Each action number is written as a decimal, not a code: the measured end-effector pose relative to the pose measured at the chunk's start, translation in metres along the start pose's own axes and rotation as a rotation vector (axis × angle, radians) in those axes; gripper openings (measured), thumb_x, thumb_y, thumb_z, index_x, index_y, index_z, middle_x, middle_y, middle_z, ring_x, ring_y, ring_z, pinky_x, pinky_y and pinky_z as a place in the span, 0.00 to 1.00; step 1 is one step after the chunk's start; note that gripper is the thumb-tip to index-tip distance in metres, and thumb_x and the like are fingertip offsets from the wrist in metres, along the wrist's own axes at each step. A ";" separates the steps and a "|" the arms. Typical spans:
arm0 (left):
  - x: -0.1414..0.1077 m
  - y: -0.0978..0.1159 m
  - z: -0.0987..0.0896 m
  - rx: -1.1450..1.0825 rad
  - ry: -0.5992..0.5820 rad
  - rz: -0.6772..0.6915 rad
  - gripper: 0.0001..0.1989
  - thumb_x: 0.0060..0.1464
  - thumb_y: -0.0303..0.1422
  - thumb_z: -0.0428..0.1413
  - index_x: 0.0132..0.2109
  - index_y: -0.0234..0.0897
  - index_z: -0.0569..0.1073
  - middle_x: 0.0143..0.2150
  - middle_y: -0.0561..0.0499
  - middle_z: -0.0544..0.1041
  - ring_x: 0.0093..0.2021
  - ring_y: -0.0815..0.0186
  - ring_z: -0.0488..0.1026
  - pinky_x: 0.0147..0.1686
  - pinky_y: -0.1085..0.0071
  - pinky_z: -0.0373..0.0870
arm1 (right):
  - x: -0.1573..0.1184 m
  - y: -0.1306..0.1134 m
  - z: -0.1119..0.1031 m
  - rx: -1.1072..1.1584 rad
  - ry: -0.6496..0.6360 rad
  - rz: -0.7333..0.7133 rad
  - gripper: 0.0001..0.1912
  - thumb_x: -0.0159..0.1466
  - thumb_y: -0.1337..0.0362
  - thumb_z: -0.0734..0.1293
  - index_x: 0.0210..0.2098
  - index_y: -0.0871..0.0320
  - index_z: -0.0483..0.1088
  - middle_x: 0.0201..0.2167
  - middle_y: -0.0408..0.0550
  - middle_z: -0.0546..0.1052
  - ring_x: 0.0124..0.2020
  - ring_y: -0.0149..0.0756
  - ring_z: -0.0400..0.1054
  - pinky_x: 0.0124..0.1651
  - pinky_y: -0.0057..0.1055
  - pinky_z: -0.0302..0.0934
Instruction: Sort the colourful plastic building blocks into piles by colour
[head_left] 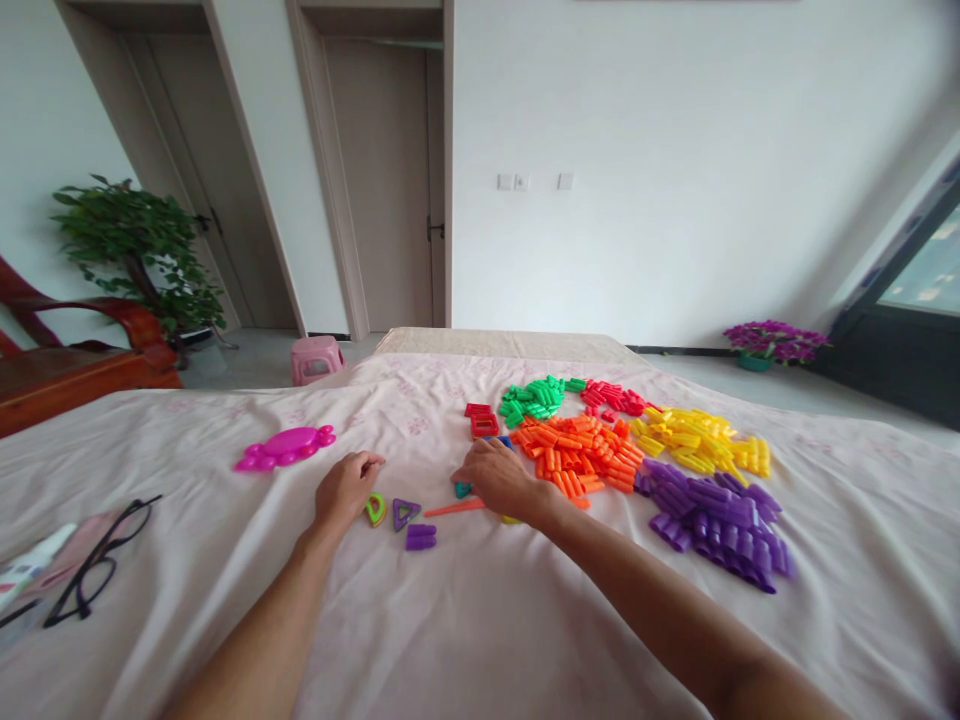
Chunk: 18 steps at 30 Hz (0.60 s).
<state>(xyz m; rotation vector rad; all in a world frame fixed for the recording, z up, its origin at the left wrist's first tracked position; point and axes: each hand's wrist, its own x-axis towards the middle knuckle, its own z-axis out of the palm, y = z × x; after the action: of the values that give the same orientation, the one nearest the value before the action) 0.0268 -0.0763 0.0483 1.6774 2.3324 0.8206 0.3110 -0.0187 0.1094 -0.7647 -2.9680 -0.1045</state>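
The fingers of our left hand [347, 488] were curled in, just beside the green piece [376, 509]. Our right hand [493, 474] was palm down over the blue piece [505, 441] and the teal piece [463, 490], near the orange pile [581, 450]. We couldn't tell if either hand held anything. It looked like a reaching step, and gripping such small bits called for a soft pinch. Both our arms stretched forward, low over the cloth [450, 640].

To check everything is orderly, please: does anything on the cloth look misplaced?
Possibly the purple tubes near the triangle: they lie apart from the purple pile, though tubes look mostly sorted by colour. No damage is visible.
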 end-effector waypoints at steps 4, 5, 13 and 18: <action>0.000 0.000 0.001 0.008 0.006 0.002 0.14 0.59 0.35 0.49 0.44 0.43 0.78 0.45 0.51 0.80 0.43 0.65 0.75 0.38 0.74 0.63 | 0.009 0.002 -0.002 -0.074 -0.028 -0.030 0.11 0.62 0.68 0.66 0.44 0.56 0.75 0.36 0.51 0.77 0.45 0.43 0.65 0.48 0.36 0.53; 0.001 -0.001 0.001 0.007 0.009 0.004 0.13 0.59 0.35 0.49 0.44 0.43 0.78 0.45 0.51 0.80 0.43 0.65 0.75 0.38 0.74 0.63 | 0.011 0.003 -0.002 -0.083 -0.028 -0.033 0.12 0.62 0.67 0.66 0.45 0.56 0.74 0.37 0.51 0.77 0.45 0.43 0.66 0.48 0.36 0.53; 0.001 0.000 0.002 -0.005 0.016 -0.006 0.13 0.59 0.35 0.50 0.44 0.44 0.79 0.45 0.51 0.80 0.42 0.65 0.75 0.37 0.74 0.62 | 0.022 0.006 0.004 -0.071 -0.022 -0.009 0.13 0.65 0.65 0.64 0.49 0.54 0.72 0.40 0.51 0.77 0.43 0.42 0.67 0.47 0.35 0.54; -0.001 0.007 -0.004 -0.013 0.012 -0.030 0.12 0.58 0.35 0.50 0.43 0.45 0.79 0.45 0.53 0.81 0.43 0.66 0.75 0.37 0.74 0.62 | 0.028 0.001 0.003 -0.082 0.019 0.075 0.12 0.66 0.70 0.62 0.47 0.57 0.73 0.41 0.53 0.76 0.45 0.41 0.66 0.49 0.35 0.53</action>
<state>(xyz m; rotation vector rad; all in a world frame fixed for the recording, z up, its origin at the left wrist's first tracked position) 0.0318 -0.0771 0.0547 1.6334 2.3487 0.8404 0.2874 -0.0038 0.1085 -0.8790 -2.9287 -0.2283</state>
